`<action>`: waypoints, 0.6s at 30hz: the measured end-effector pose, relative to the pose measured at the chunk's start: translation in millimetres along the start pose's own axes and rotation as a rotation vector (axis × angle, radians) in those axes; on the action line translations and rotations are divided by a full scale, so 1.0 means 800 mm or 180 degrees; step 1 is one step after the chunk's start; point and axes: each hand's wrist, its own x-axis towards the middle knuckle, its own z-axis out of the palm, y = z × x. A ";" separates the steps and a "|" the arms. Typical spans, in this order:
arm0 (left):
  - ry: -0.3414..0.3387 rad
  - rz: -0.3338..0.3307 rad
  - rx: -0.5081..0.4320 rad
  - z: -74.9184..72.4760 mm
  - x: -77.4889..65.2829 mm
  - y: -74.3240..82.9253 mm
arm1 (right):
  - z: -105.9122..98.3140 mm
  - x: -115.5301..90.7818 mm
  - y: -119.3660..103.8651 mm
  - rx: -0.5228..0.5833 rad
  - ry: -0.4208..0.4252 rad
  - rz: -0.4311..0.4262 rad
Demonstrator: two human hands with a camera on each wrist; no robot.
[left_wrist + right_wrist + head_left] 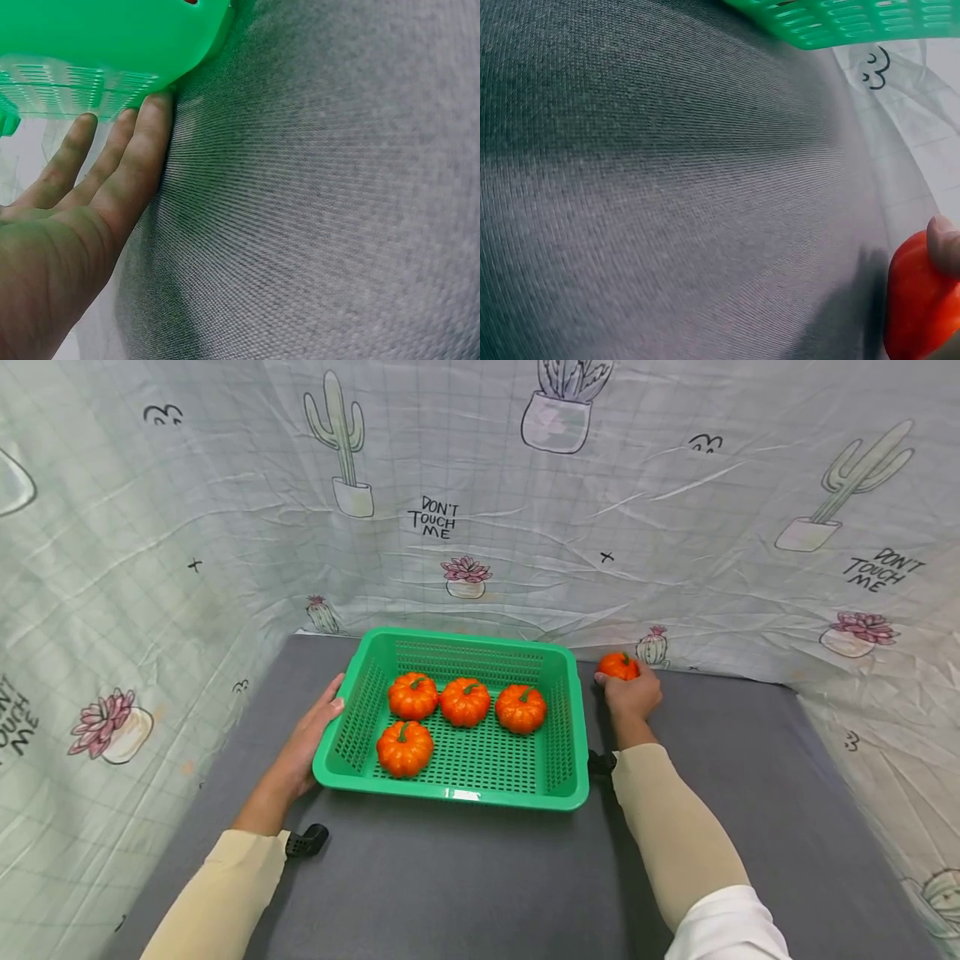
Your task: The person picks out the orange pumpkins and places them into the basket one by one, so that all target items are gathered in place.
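A green plastic basket (457, 799) with slotted walls stands on the grey table, holding several small orange pumpkins (465, 702) with green stems. Three of them line up toward the back and another sits at the front left. My left hand (309, 735) is at the basket's left side. In the left wrist view its fingers (142, 154) reach out fairly straight, fingertips right at the slotted wall. Beyond the basket's right side, my right hand (633, 695) grips another orange pumpkin (618, 665) near the table's back edge. The right wrist view shows the thumb (943, 244) over that pumpkin's side.
Grey cloth covers the table (450, 877). A pale curtain (480, 477) printed with cacti and lettering hangs along the back and both sides, meeting the table's edge close behind the basket. A dark wrist strap (307, 841) shows at the left sleeve.
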 end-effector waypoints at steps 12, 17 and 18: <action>-0.0023 0.0040 0.0005 0.000 -0.002 0.000 | -0.029 -0.005 -0.033 0.0168 -0.0167 -0.0232; 0.0000 0.0026 0.0022 0.000 -0.004 0.001 | -0.042 -0.007 -0.047 0.0240 -0.0331 -0.0327; -0.0003 0.0026 0.0016 0.001 -0.004 0.002 | -0.044 -0.008 -0.049 0.0238 -0.0362 -0.0353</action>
